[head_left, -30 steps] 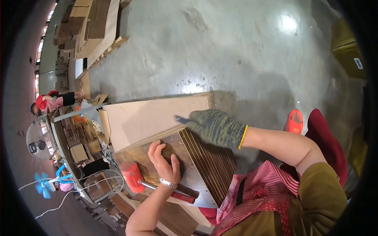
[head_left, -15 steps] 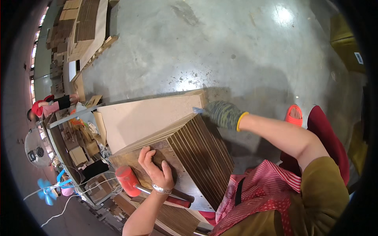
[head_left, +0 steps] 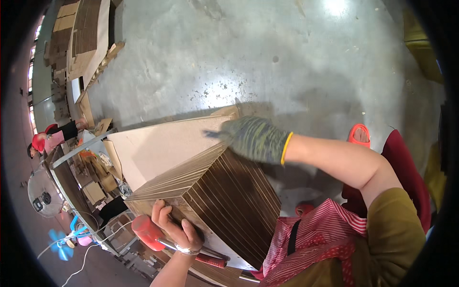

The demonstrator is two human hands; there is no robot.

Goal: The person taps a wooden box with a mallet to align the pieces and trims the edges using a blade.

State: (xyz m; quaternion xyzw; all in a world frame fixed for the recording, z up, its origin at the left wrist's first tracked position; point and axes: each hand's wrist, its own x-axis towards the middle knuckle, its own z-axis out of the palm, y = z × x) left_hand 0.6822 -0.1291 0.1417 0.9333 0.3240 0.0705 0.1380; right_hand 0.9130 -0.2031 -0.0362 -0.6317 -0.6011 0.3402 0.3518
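My bare left hand (head_left: 177,229), wearing a bracelet, rests on the brown top board (head_left: 203,222) of a stack of boards (head_left: 232,201). Its fingers are spread and their tips reach the board's edge. Beside that wrist lies a mallet (head_left: 147,233) with a red head, metal shaft and red-and-black grip, partly behind the forearm. My right hand (head_left: 258,138), in a grey-green knitted glove with a yellow cuff, is at the stack's far corner, its fingers bunched. A small blurred blue-grey thing (head_left: 211,134) shows at the fingertips; I cannot make out what it is.
A pale board (head_left: 162,143) lies beyond the stack. At left are a metal-framed table (head_left: 81,148) with cardboard scraps, a standing fan (head_left: 45,196), a small blue fan (head_left: 60,245) and trailing white cables. Another person (head_left: 48,138) is farther off; stacked boards (head_left: 86,33) stand behind.
The stack's near corner has shifted left and lower in view, showing more of its far side. My left hand and the mallet moved along with it. My right hand moved left over the corner.
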